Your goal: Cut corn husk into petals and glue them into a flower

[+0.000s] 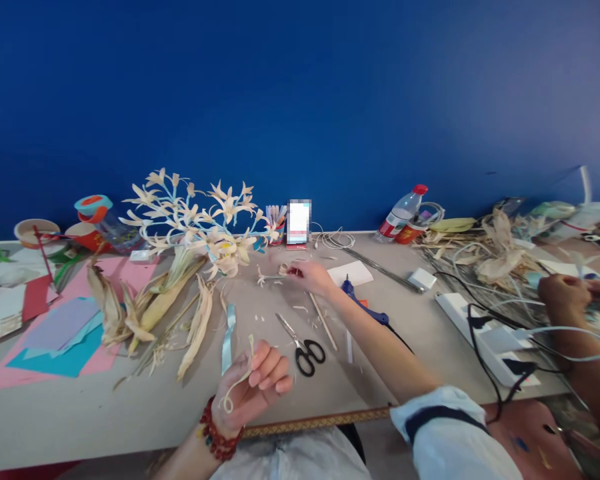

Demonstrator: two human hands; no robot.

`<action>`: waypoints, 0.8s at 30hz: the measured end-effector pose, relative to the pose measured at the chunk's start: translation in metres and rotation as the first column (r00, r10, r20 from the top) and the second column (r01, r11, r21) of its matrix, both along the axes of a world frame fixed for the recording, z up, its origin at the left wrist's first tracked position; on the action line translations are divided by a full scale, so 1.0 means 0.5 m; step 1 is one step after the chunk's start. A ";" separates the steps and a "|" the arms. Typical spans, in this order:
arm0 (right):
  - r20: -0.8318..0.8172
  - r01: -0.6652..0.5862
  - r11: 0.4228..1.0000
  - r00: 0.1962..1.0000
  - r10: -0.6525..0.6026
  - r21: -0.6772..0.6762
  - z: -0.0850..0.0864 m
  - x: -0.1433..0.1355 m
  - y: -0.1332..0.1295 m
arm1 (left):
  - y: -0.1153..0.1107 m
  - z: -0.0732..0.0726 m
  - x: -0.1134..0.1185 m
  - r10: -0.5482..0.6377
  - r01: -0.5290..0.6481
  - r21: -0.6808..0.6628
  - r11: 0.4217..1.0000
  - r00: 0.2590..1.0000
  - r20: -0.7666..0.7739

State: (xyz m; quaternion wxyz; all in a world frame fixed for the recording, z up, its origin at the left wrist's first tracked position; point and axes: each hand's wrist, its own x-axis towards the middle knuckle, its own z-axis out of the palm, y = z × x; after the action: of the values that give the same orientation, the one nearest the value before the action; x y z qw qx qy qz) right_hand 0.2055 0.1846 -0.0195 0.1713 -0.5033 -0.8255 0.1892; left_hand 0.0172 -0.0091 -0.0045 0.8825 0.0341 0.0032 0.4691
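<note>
Near the table's front edge, my left hand (260, 383) is turned palm up, its fingers curled around a thin, curly pale husk strip (237, 385). My right hand (313, 277) reaches out to the middle of the table with its fingertips pinched together. A small pale curled piece (283, 269) shows at those fingertips; whether they grip it is too small to tell. Black-handled scissors (304, 347) lie between my hands. A light blue ribbon (228, 339) lies beyond my left hand. Pale husk flowers on blue stems (225, 213) stand at the back left.
Corn husks (173, 293) and coloured paper (60, 327) lie on the left. A blue glue gun (363, 303) rests by my right forearm. Rightward are a white power strip (485, 340) with cables, a bottle (403, 213) and another person's hands (573, 293). A phone (299, 223) stands at the back.
</note>
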 end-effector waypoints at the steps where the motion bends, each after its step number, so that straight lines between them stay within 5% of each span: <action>1: -0.005 0.009 1.000 1.000 -0.009 -0.012 -0.011 -0.022 0.016 | -0.001 0.000 -0.001 0.003 -0.003 0.000 1.000 1.000 0.000; 6: -0.094 0.034 0.993 0.995 -0.045 -0.112 -0.043 -0.057 0.049 | -0.001 -0.007 -0.015 0.036 -0.037 -0.023 0.999 0.999 -0.026; 12: -0.444 -0.065 0.945 0.891 -0.089 -0.320 -0.016 -0.024 -0.002 | 0.003 -0.011 -0.018 0.042 -0.044 -0.038 0.998 0.997 -0.069; 18: -0.725 -0.222 0.855 0.649 -0.230 -0.469 0.045 0.001 -0.147 | 0.010 -0.013 -0.003 0.032 -0.026 0.035 0.999 0.986 -0.162; 19: -0.766 -0.252 0.837 0.584 -0.269 -0.486 0.054 -0.001 -0.172 | 0.011 -0.013 0.000 0.043 -0.032 0.060 0.998 0.981 -0.190; 21: -0.836 -0.386 0.743 0.309 -0.454 -0.546 0.066 -0.007 -0.218 | 0.014 -0.010 0.003 0.103 -0.066 0.132 0.989 0.949 -0.298; 24: -0.768 -0.496 0.630 0.128 -0.627 -0.597 0.076 -0.023 -0.268 | 0.020 -0.004 0.002 0.277 -0.138 0.285 0.949 0.797 -0.536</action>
State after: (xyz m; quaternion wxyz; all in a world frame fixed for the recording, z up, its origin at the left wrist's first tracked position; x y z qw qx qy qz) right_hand 0.1941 0.0505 0.0188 0.4443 -0.3034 -0.2901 0.7914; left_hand 0.0183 0.0006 -0.0065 0.7736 0.2744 0.2158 0.5289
